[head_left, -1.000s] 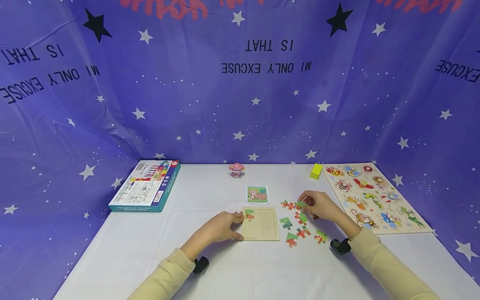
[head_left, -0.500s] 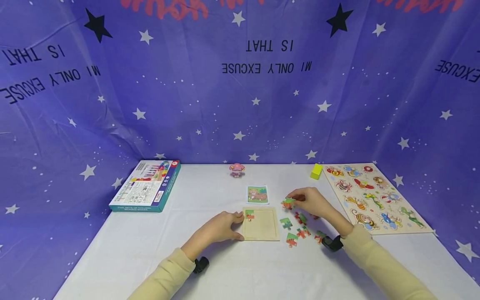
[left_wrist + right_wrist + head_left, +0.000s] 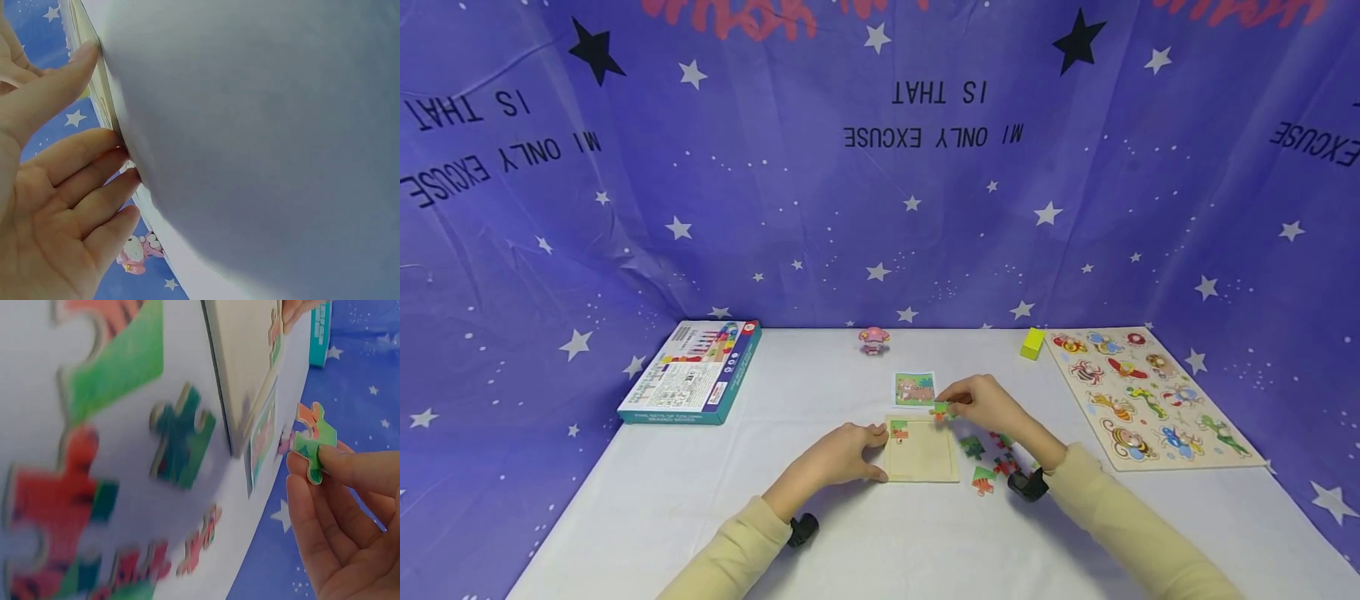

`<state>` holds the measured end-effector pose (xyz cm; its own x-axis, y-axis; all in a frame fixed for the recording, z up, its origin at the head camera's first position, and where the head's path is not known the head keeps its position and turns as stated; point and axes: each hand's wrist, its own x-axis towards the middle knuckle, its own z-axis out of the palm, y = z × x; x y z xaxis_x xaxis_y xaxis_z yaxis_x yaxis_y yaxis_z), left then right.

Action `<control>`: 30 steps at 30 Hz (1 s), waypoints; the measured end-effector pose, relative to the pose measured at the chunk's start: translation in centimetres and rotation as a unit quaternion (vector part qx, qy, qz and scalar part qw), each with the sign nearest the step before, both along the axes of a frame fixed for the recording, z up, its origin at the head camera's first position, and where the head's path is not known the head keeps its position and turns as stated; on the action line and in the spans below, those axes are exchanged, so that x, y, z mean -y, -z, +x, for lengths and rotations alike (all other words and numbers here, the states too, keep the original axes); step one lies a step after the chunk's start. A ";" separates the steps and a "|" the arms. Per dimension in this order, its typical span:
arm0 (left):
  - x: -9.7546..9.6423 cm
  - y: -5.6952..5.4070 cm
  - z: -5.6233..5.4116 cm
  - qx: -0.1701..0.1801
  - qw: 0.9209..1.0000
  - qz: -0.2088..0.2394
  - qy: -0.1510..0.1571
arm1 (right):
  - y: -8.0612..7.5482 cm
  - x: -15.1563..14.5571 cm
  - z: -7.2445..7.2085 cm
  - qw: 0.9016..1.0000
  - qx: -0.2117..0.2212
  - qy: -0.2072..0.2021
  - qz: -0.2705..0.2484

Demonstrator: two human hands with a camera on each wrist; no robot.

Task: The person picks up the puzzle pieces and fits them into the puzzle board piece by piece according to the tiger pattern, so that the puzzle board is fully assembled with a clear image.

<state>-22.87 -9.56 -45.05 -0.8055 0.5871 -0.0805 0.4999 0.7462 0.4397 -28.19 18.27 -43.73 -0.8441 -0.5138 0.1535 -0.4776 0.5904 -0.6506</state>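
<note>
My right hand (image 3: 988, 404) pinches a green-and-orange jigsaw piece (image 3: 322, 439) between thumb and fingers. In the head view it hovers by the upper right corner of a shallow wooden puzzle tray (image 3: 921, 458). One jigsaw piece (image 3: 898, 429) lies in the tray's upper left corner. My left hand (image 3: 850, 454) touches the tray's left edge with the thumb and fingertips; in the left wrist view the fingers (image 3: 100, 200) are nearly straight. Several loose pieces lie right of the tray, among them a dark green piece (image 3: 183, 439), partly hidden by my right arm.
Behind the tray lies a picture card (image 3: 914, 389) with an animal. Farther back stand a pink figurine (image 3: 873, 340) and a yellow block (image 3: 1032, 342). A box (image 3: 696, 375) lies at the left, an insect puzzle board (image 3: 1150, 400) at the right.
My right hand has moved left from the loose pieces, carrying one jigsaw piece to the tray's upper right corner. My left hand stays at the tray's edge.
</note>
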 end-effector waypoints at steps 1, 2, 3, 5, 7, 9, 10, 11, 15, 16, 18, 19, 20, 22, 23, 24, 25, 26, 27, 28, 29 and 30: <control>0.0 -0.1 0.0 -0.001 1.000 -0.001 0.000 | 0.1 0.3 0.0 1.000 0.002 -0.003 0.000; 0.0 -0.1 0.0 -0.001 1.000 -0.002 0.001 | 0.3 0.5 0.0 1.000 0.004 -0.006 -0.001; -0.1 -0.1 0.0 -0.001 1.000 -0.002 0.001 | 0.4 0.6 0.0 1.000 0.004 -0.009 -0.002; -0.1 -0.2 0.0 -0.001 1.000 -0.005 0.001 | 0.7 1.1 -0.1 1.000 0.003 -0.011 -0.004; -0.1 -0.2 0.0 -0.002 1.000 -0.008 0.002 | 0.9 1.4 -0.1 1.000 -0.005 -0.016 -0.002; -0.1 -0.2 0.0 0.000 1.000 -0.008 0.002 | 1.0 1.9 -0.2 1.000 -0.010 -0.022 0.001; -0.1 -0.2 0.0 0.001 1.000 -0.008 0.001 | 1.0 2.1 -0.2 1.000 -0.009 -0.025 0.002; 0.0 -0.2 0.0 0.001 1.000 -0.007 0.001 | 1.1 2.4 -0.2 1.000 -0.009 -0.030 0.004; 0.0 -0.3 0.0 0.001 1.000 -0.006 -0.001 | 1.3 3.3 -0.3 0.999 -0.003 -0.040 0.008; 0.0 -0.3 0.0 0.000 1.000 -0.007 0.000 | 1.3 3.5 -0.3 0.999 -0.003 -0.039 0.009; -0.1 -0.2 0.0 -0.002 1.000 -0.008 0.000 | 1.5 3.8 -0.4 0.999 -0.002 -0.036 0.011; -0.1 -0.2 -0.1 -0.003 1.000 -0.009 0.001 | 1.5 4.0 -0.4 0.999 -0.002 -0.035 0.011; -0.1 -0.2 -0.1 -0.004 1.000 -0.009 0.002 | 1.6 4.1 -0.4 0.999 -0.002 -0.034 0.012; -0.1 -0.1 -0.1 -0.004 1.000 -0.011 0.003 | 1.7 4.3 -0.4 0.999 -0.002 -0.031 0.013; -0.1 -0.1 -0.1 -0.004 1.000 -0.011 0.004 | 1.8 4.3 -0.4 0.999 -0.001 -0.030 0.013; -0.1 -0.1 -0.1 -0.003 1.000 -0.012 0.003 | 1.9 4.4 -0.4 0.999 -0.002 -0.029 0.015; 0.0 -0.1 -0.1 -0.004 1.000 -0.012 0.004 | 1.9 4.4 -0.3 1.000 -0.003 -0.025 0.018; 0.0 -0.1 -0.1 -0.003 1.000 -0.012 0.003 | 2.0 4.5 -0.3 1.000 -0.003 -0.021 0.021; 0.0 -0.1 -0.1 -0.002 1.000 -0.013 0.002 | 2.0 4.5 -0.3 1.000 -0.002 -0.016 0.024; 0.0 -0.1 -0.1 -0.001 1.000 -0.012 0.001 | 2.0 4.5 -0.2 1.000 -0.001 -0.011 0.027; 0.0 -0.2 -0.1 -0.001 1.000 -0.012 0.001 | 2.1 4.6 -0.2 0.999 -0.001 -0.007 0.031; -0.1 -0.2 -0.1 -0.002 1.000 -0.012 0.000 | 2.1 4.6 -0.2 0.999 0.001 0.001 0.037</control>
<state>-22.98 -9.50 -44.89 -0.8053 0.5857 -0.0921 0.5019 0.7561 0.4199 -28.35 13.63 -45.81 -0.8450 -0.5224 0.1140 -0.4759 0.6376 -0.6058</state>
